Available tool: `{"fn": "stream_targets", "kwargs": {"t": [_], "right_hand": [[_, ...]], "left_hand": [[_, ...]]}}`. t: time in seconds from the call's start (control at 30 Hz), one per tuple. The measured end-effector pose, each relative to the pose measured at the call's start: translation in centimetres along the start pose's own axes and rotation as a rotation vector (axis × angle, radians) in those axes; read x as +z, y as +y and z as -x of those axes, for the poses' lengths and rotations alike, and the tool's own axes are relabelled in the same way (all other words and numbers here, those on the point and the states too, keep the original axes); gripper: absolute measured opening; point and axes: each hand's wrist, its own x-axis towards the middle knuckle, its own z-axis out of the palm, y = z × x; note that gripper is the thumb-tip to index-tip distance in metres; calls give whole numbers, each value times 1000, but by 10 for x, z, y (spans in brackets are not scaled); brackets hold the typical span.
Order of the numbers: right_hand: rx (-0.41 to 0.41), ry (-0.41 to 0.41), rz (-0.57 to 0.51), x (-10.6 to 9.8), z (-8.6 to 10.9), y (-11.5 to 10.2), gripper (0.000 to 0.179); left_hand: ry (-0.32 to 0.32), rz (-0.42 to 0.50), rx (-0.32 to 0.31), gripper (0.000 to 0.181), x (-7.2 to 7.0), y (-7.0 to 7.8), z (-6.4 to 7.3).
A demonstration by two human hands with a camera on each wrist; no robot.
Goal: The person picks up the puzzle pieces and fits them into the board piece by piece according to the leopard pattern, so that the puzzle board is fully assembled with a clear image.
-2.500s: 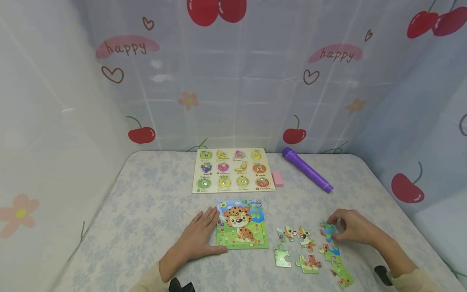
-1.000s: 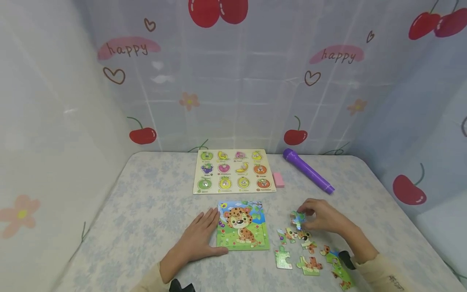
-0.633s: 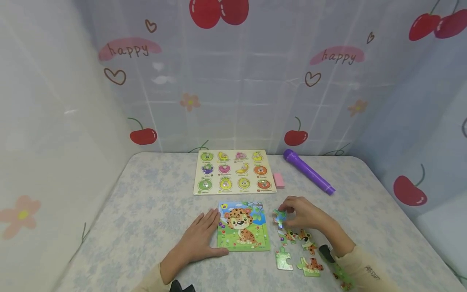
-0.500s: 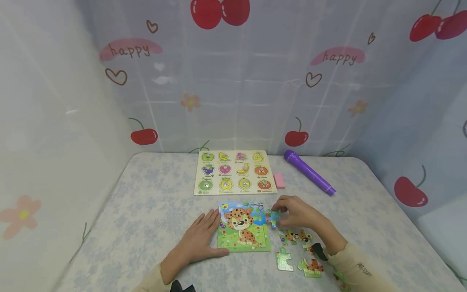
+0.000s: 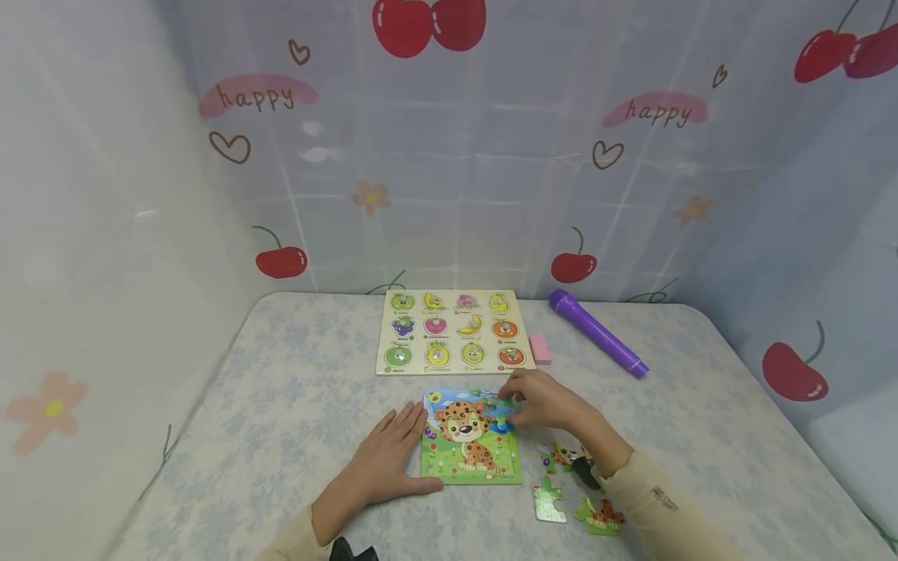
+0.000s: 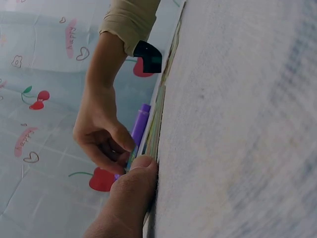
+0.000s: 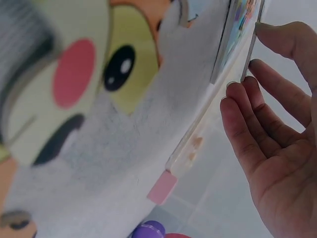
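Jigsaw piece (image 5: 500, 417), mostly blue and green, is pinched between thumb and fingertips of the right hand (image 5: 543, 403) over the upper right part of the leopard puzzle board (image 5: 445, 467). From the grip, the piece points leftward, toward the leopard's head, with the bulk of the board lying to the left and nearer the person. The right wrist view shows the piece edge-on as a thin line running roughly parallel to the board's edge, with a narrow strip of light between them, so it appears to be held just clear of the surface; its outline is too covered to settle a long axis. The right hand is plainly the nearer one to that corner. On the opposite side, the left hand (image 5: 382, 456) rests with fingers straight and close together against the board's left edge, its thumb touching the lower left corner. Right of the board lie loose pieces: a green corner piece (image 5: 549, 502), a piece with the leopard's paws (image 5: 600, 518), and others partly hidden under the black wrist camera (image 5: 585, 474). Beyond the board sit a wooden fruit puzzle (image 5: 450, 327), a pink block (image 5: 539, 350) touching or just beside it, and a purple toy microphone (image 5: 599, 333) slanting across the table (image 5: 281, 405).
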Motion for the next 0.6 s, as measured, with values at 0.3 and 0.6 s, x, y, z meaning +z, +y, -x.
{"fn": "stream_targets", "kwargs": {"t": [0.3,0.6], "right_hand": [[-22,-18,32,4,-11,-1,33],[-52,-25,39,5,-16,-1,32]], "left_hand": [[-15,22,-7,113,0,-1,-1],[-21,9,-18,114,-1,1,-1]]}}
